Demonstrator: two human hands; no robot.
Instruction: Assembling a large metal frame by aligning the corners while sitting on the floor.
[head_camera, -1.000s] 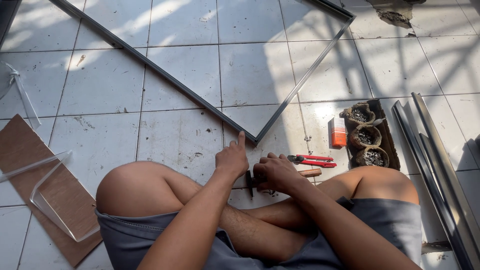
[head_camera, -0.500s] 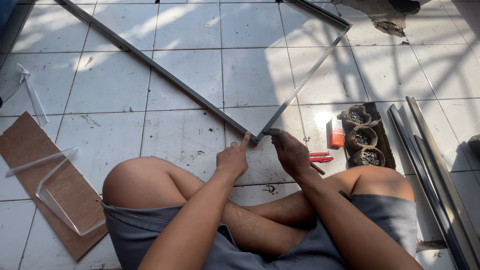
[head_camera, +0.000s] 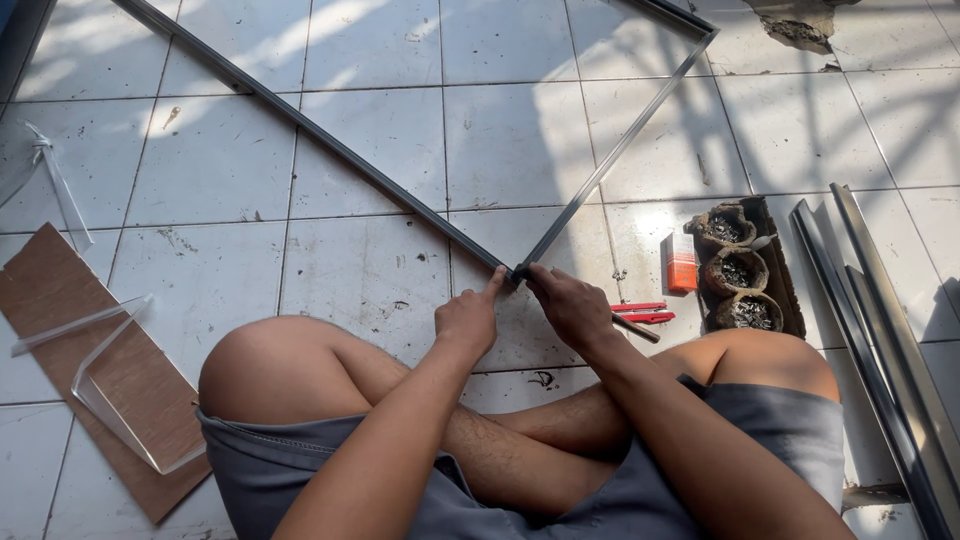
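Frame: I see a thin metal frame (head_camera: 400, 190) lying flat on the white tile floor (head_camera: 370, 270). Its near corner points at me, right at my hands. One long bar runs up to the left, the other up to the right.
Left hand: my left hand (head_camera: 466, 322) sits at the frame corner. The fingers are curled in and one fingertip touches the left bar. I cannot tell if it pinches the bar or just presses on it.
Right hand: my right hand (head_camera: 572, 305) is closed over the corner from the right side. The fingers wrap down on the bar end.
Open room: the tiles inside and to the left of the frame are bare, with lots of room up there. My bent knees take up the near side.
Right edge: red pliers (head_camera: 642, 313) lie just beside my right hand. A small orange box (head_camera: 679, 262) and a dark tray of screws (head_camera: 745, 268) are near. Long metal bars (head_camera: 880, 340) lie by the right edge.
Left edge: a brown board (head_camera: 95, 365) with bent clear strips (head_camera: 95, 385) lies well apart from my hands.
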